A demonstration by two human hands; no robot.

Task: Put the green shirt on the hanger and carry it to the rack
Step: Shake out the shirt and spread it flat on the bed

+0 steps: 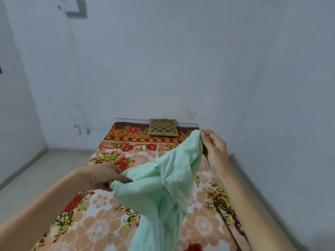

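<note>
Over the near half of the bed, the green shirt (163, 187) is up in the air, slung between two hands, its long folds falling toward the near edge of the view. Up at the far right, the right hand (215, 147) has the top corner, fingers (204, 136) closed in a fine pinch on the very tip of the cloth. That looks like a hold for finding an edge or a shoulder seam. Lower and to the left, the left hand (107, 176) has a fuller grip, thumb and fingers wrapped round a bunched wad of fabric. Between the two holds the cloth is pulled out on a slant, and I'd say it is being opened up to find the neck before any hanger goes in. A thin pale strip (157, 151) pokes up out of the folds; I can't tell whether it belongs to the garment or to something else. No hanger clearly shows, and no rack either. Below lies the bed (101, 214) with its floral blanket, and a patterned cushion (163, 127) sits at the far end against the pale wall (181, 69). Bare floor (45, 169) runs off to the left.
</note>
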